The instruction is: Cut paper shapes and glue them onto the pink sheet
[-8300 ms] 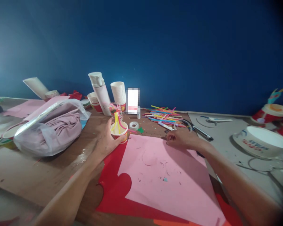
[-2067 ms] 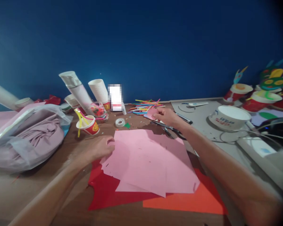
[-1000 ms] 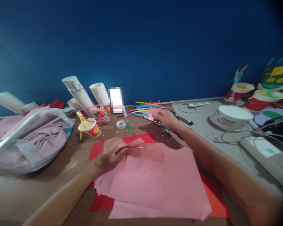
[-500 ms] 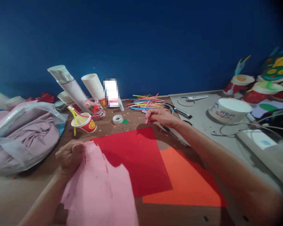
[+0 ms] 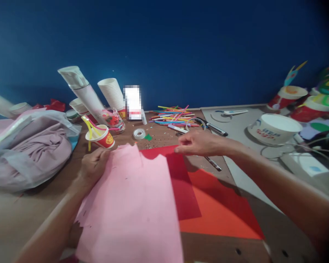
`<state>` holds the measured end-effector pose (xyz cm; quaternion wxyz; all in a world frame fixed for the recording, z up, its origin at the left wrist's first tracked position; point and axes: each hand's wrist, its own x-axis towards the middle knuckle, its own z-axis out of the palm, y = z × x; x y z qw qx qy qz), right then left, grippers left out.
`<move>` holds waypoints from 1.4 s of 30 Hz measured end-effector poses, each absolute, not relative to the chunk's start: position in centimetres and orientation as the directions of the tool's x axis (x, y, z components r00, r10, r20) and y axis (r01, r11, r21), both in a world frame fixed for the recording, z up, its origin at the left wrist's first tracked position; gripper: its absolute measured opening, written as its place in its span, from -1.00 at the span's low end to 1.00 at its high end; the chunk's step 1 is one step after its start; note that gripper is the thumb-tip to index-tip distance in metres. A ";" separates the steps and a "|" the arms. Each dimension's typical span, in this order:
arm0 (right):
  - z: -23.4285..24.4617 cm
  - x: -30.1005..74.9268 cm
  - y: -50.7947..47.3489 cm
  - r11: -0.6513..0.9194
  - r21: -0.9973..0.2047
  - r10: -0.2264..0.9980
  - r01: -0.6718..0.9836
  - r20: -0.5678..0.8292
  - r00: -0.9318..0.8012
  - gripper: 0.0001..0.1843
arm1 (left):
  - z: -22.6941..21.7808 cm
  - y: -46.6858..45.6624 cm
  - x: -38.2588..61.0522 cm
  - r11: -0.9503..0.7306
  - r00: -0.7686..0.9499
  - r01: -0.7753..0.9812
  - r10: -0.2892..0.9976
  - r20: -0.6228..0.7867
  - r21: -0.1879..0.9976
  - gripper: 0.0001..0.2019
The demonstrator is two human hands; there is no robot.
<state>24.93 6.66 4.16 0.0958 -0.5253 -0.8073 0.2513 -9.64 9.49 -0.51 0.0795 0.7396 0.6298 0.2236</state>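
Note:
My left hand point(image 5: 94, 163) is closed on the upper left edge of a sheet of pink paper point(image 5: 131, 204), whose top edge is cut unevenly. The sheet lies over part of a red sheet point(image 5: 181, 182). Beneath the red one, an orange sheet point(image 5: 222, 208) sticks out to the right. My right hand point(image 5: 199, 143) hovers over the red sheet's far right corner, fingers curled together. Whether anything small is between those fingers is hidden. Just behind it lie a white marker point(image 5: 179, 129) and a roll of clear tape point(image 5: 196, 124).
A paper cup point(image 5: 100, 137) with yellow straws stands behind my left hand. Farther back are stacked cups point(image 5: 112, 96), colourful sticks point(image 5: 172, 115) and a small tape roll point(image 5: 139, 134). At right sit a white bowl point(image 5: 274, 129), a cutter point(image 5: 215, 128) and cables. A plastic bag point(image 5: 44, 146) fills the left.
The pink paper has moved right and flattened, covering more of the red sheet, with my left hand still on it. My right hand has come nearer and turned palm down.

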 end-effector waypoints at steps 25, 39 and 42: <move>0.5 27.7 -0.5 0.122 -0.231 0.919 0.965 -0.342 -0.198 -0.92 | -1.6 1.3 -5.5 -0.870 0.886 0.441 0.461 0.047 0.222 -0.15; 1.4 30.1 0.6 0.042 -0.483 0.922 0.874 -0.318 -0.220 -0.87 | -2.1 -0.2 -5.8 -0.862 0.903 0.424 0.428 -0.049 0.278 -0.24; 3.0 32.1 0.6 -0.042 -0.418 0.957 0.907 -0.277 -0.084 -0.82 | -2.4 0.3 -5.5 -0.869 0.906 0.407 0.424 -0.001 0.281 -0.26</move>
